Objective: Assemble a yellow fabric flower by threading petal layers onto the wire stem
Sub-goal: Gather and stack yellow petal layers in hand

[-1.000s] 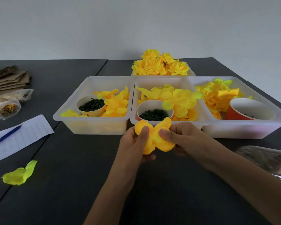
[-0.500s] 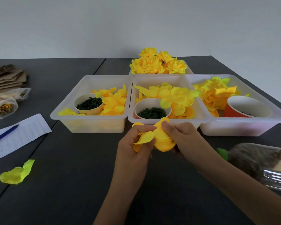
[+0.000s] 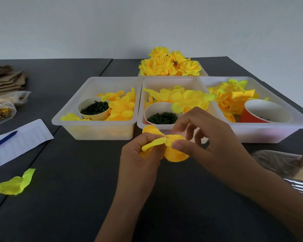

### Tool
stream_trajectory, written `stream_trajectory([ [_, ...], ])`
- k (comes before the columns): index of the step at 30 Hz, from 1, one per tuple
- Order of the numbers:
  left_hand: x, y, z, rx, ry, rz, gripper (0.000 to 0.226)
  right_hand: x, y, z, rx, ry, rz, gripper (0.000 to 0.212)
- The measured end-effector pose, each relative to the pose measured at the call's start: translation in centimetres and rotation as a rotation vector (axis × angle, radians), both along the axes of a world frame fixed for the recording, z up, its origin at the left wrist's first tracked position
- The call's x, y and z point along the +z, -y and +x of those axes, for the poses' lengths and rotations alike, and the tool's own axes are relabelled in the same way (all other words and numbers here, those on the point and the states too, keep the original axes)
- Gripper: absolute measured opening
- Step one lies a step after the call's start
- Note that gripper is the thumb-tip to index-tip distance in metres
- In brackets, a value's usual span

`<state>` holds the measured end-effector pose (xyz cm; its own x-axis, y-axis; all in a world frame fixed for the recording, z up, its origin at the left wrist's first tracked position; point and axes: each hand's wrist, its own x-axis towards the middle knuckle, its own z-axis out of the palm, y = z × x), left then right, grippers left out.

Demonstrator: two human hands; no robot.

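A yellow fabric petal layer [image 3: 175,152] is held over the dark table just in front of the middle bin. My left hand [image 3: 140,154] grips its left side, with petals folded out between the fingers. My right hand [image 3: 208,137] pinches the right petals with the thumb on top, its other fingers lifted and spread. No wire stem shows; the hands and petals hide the centre of the layer.
Three clear bins [image 3: 98,126] hold loose yellow petals and paper cups [image 3: 93,109] of small dark green parts. A bin of finished yellow flowers [image 3: 170,66] stands behind. A loose petal [image 3: 14,184], paper with a blue pen [image 3: 16,142], cardboard and bags lie left; a clear bag [image 3: 278,163] lies right.
My left fingers have curled tighter around the petals, folding them together. My right fingers have lifted and spread while the thumb stays on the layer.
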<state>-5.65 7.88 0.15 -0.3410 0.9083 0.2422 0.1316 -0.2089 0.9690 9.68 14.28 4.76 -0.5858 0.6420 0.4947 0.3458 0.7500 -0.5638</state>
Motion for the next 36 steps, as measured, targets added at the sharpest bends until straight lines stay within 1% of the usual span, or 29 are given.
stream_trajectory([
  [2, 0.1, 0.0, 0.0, -0.002, -0.010, -0.002, 0.013, 0.7, -0.1, 0.1, 0.080, 0.111, -0.018, 0.033],
  [3, 0.1, 0.0, -0.1, -0.002, -0.019, -0.008, 0.013, 1.0, -0.1, 0.1, 0.095, 0.152, -0.017, 0.031],
  [7, -0.1, 0.0, -0.4, 0.021, -0.082, -0.047, 0.012, 1.6, -0.2, 0.3, 0.053, 0.203, 0.035, 0.015],
  [10, -0.1, 0.2, -0.6, 0.010, -0.113, -0.062, 0.010, 2.2, -0.4, 0.6, 0.057, 0.235, -0.084, 0.008],
  [12, 0.0, 0.2, -0.7, -0.012, -0.110, -0.067, 0.008, 2.4, -0.5, 0.6, 0.076, 0.295, -0.104, 0.005],
  [15, 0.1, 0.3, -0.8, -0.098, -0.113, -0.101, 0.008, 2.4, -1.0, 0.5, 0.047, 0.341, -0.101, 0.009],
  [17, 0.2, 0.3, -1.0, -0.160, -0.062, -0.146, 0.008, 2.5, -1.5, 0.6, 0.030, 0.346, -0.155, 0.014],
  [18, 0.3, 0.4, -1.2, -0.191, -0.008, -0.175, 0.011, 2.6, -1.7, 0.7, 0.037, 0.337, -0.214, 0.017],
  [20, 0.3, 0.6, -1.6, -0.265, 0.129, -0.221, 0.027, 2.8, -2.2, 0.8, 0.084, 0.298, -0.342, 0.020],
  [22, 0.5, 0.8, -1.8, -0.318, 0.238, -0.210, 0.038, 2.9, -2.3, 0.8, 0.128, 0.247, -0.435, 0.022],
  [25, 0.6, 1.0, -1.8, -0.268, 0.371, -0.158, 0.058, 2.6, -2.2, 0.8, 0.144, 0.153, -0.527, 0.021],
  [26, 0.5, 1.0, -1.8, -0.247, 0.413, -0.134, 0.061, 2.4, -2.1, 0.8, 0.130, 0.128, -0.536, 0.023],
  [27, 0.4, 1.2, -1.7, -0.228, 0.440, -0.107, 0.058, 2.1, -2.0, 0.7, 0.112, 0.105, -0.538, 0.026],
  [29, 0.4, 1.5, -1.4, -0.193, 0.474, -0.056, 0.040, 1.5, -1.7, 0.6, 0.073, 0.048, -0.550, 0.032],
  [31, 0.4, 2.1, -1.0, -0.138, 0.473, -0.021, 0.026, 0.9, -1.5, 0.5, 0.047, 0.003, -0.587, 0.035],
  [33, 0.5, 2.9, -0.4, -0.065, 0.393, 0.001, 0.021, 0.3, -1.3, 0.3, 0.027, -0.001, -0.622, 0.033],
  [34, 0.5, 3.3, 0.0, -0.039, 0.342, 0.005, 0.021, -0.1, -1.3, 0.3, 0.021, -0.001, -0.630, 0.033],
  [35, 0.6, 3.8, 0.4, -0.020, 0.281, 0.003, 0.025, -0.4, -1.2, 0.2, 0.019, -0.002, -0.635, 0.034],
  [36, 0.7, 4.3, 0.8, 0.001, 0.200, -0.002, 0.036, -0.6, -1.2, 0.2, 0.022, -0.005, -0.638, 0.034],
])
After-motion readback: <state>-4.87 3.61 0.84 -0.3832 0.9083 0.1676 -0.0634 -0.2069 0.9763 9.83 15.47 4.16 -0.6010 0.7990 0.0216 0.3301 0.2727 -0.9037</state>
